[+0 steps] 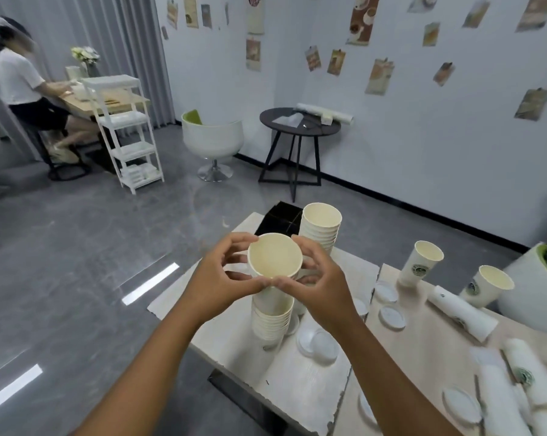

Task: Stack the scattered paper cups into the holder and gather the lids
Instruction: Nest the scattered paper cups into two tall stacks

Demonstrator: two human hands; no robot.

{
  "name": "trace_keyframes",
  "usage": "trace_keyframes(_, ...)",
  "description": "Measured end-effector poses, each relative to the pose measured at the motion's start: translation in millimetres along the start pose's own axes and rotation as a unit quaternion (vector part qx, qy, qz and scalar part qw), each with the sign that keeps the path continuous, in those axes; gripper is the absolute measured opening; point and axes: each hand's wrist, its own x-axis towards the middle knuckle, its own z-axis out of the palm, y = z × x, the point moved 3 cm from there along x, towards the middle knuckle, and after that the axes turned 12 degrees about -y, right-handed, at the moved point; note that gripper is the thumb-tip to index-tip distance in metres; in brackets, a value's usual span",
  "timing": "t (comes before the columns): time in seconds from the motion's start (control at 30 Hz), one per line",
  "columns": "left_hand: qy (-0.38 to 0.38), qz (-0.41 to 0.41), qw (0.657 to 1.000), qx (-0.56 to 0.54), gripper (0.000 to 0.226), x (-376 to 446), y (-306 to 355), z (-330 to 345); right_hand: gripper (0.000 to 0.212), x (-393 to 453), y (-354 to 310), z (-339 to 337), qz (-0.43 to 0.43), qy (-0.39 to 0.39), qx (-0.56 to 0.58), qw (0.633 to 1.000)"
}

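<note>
A cream paper cup (275, 254) is held upright by both hands above a stack of nested cups (270, 319). My left hand (221, 275) curls round its left side and my right hand (319, 278) round its right, thumbs meeting at the front rim. A second tall stack (321, 228) stands behind, beside the black holder (280, 221). Two single cups (421, 262) (487, 289) stand upright on the right. Other cups (461, 311) lie on their sides. White lids (391, 316) (319, 344) (461, 404) lie scattered on the table (297, 388).
A white tub (536, 291) stands at the table's right edge. Behind are a black round side table (299, 122), a white chair (213, 136) and a white shelf rack (125, 130). A person (23, 86) sits at a far desk.
</note>
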Motion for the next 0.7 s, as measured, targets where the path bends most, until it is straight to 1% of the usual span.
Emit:
trace_keyframes(0.07,-0.011,-0.017,1.000,0.006,0.064,1.1,-26.8,4.1,0.078,-1.5,22.2,9.6,0.033,-0.015,-0.002,0.999)
trace_keyframes(0.2,-0.038,-0.070,0.995,0.067,0.067,0.5,-79.4,15.2,0.075,-8.3,67.6,24.7,0.108,-0.058,-0.007,0.992)
trace_keyframes(0.33,-0.052,-0.096,0.991,0.079,0.069,1.3,-106.4,21.9,0.077,-13.5,96.0,34.2,0.145,-0.064,0.015,0.987)
trace_keyframes(0.43,-0.060,-0.091,0.989,0.094,0.069,3.3,-108.1,23.4,0.080,-14.6,103.4,35.3,0.149,-0.063,0.017,0.987)
trace_keyframes(0.5,-0.055,-0.074,0.990,0.102,0.071,3.5,-102.3,23.4,0.079,-15.6,105.0,33.4,0.146,-0.061,0.018,0.987)
trace_keyframes(0.6,-0.039,-0.040,0.992,0.113,0.073,4.4,-86.1,23.9,0.079,-18.4,103.5,25.8,0.139,-0.046,0.017,0.989)
trace_keyframes(0.7,-0.028,-0.011,0.991,0.133,0.070,5.5,-60.9,32.1,0.080,-26.6,97.5,11.9,0.127,-0.036,0.015,0.991)
